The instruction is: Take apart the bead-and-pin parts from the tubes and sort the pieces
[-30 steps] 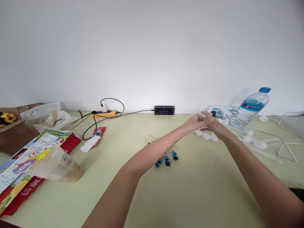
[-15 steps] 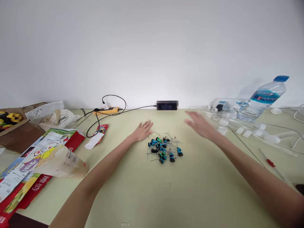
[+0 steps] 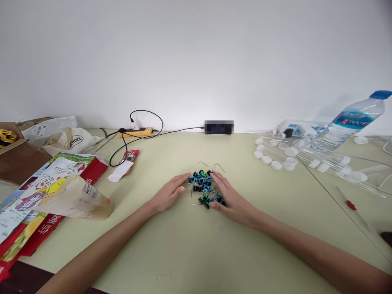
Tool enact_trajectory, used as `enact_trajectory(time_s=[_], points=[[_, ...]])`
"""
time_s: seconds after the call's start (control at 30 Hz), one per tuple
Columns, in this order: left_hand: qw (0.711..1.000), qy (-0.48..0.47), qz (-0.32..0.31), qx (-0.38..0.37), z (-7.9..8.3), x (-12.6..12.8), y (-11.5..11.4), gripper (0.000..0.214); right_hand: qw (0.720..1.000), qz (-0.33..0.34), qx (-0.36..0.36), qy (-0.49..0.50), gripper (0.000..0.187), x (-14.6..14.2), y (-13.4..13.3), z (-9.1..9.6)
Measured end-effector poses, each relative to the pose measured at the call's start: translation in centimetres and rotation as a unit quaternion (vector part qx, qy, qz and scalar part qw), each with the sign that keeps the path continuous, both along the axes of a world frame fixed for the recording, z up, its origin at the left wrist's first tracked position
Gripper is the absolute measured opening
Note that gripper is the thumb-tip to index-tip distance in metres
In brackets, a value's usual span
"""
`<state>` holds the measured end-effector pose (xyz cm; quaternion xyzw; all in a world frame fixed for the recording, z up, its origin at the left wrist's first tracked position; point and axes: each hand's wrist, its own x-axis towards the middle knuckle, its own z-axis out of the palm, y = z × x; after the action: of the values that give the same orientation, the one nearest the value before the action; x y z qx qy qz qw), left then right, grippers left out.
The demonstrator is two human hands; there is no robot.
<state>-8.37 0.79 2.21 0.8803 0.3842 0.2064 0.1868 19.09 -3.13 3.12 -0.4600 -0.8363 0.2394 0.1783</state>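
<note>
Both hands (image 3: 169, 193) (image 3: 235, 204) (loosely cupped) bracket blue and green parts (image 3: 206, 188).

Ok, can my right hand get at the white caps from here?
Probably yes: your right hand is open at the edge of the small blue and green parts, and nothing seems to stand between it and the white caps.

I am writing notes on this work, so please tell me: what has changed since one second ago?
The left hand and right hand moved from the white caps leftward and nearer the person, and now flank the pile of blue and green parts, the right one seemingly touching it. Neither clearly grips anything. The bottle and cup stayed put.
</note>
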Motion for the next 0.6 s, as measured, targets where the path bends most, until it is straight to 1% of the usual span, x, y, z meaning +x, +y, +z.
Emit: enact_trajectory(time_s=[0.07, 0.1, 0.13, 0.2, 0.23, 0.3, 0.33, 0.4, 0.47, 0.53, 0.6], points=[[0.998, -0.020, 0.052, 0.033, 0.2, 0.1, -0.4, 0.053, 0.999, -0.015, 0.020, 0.024, 0.077, 0.6, -0.4, 0.5], [0.996, -0.016, 0.063, 0.058, 0.4, 0.4, -0.6, 0.055, 0.998, -0.038, 0.036, 0.030, 0.070, 1.1, -0.5, 0.7], [0.995, -0.004, 0.058, 0.085, 0.7, 0.9, -0.8, 0.058, 0.996, -0.066, 0.051, 0.027, 0.060, 1.5, -0.8, 0.8], [0.990, 0.032, 0.012, 0.135, 1.4, 2.6, -1.3, 0.066, 0.992, -0.111, 0.058, 0.000, 0.041, 2.2, -1.2, 0.9], [0.986, 0.052, -0.020, 0.157, 1.7, 3.7, -1.5, 0.070, 0.991, -0.118, 0.053, -0.021, 0.033, 2.4, -1.4, 0.8], [0.977, 0.090, -0.067, 0.179, 2.0, 6.2, -2.1, 0.078, 0.991, -0.107, 0.048, -0.071, 0.022, 2.4, -1.6, 0.7], [0.973, 0.103, -0.081, 0.189, 1.9, 7.4, -2.2, 0.079, 0.990, -0.096, 0.051, -0.093, 0.017, 2.4, -1.7, 0.6], [0.968, 0.123, -0.087, 0.203, 1.6, 9.4, -2.4, 0.075, 0.987, -0.072, 0.065, -0.132, 0.013, 2.3, -1.6, 0.6], [0.966, 0.146, -0.064, 0.204, 0.9, 10.7, -2.4, 0.069, 0.982, -0.056, 0.071, -0.165, 0.015, 2.7, -1.5, 0.9], [0.965, 0.167, -0.035, 0.200, 0.4, 11.0, -2.4, 0.062, 0.976, -0.050, 0.072, -0.202, 0.017, 3.6, -1.4, 1.8], [0.963, 0.182, -0.014, 0.198, 0.0, 10.7, -2.5, 0.059, 0.969, -0.049, 0.067, -0.231, 0.018, 4.7, -1.5, 2.9]])
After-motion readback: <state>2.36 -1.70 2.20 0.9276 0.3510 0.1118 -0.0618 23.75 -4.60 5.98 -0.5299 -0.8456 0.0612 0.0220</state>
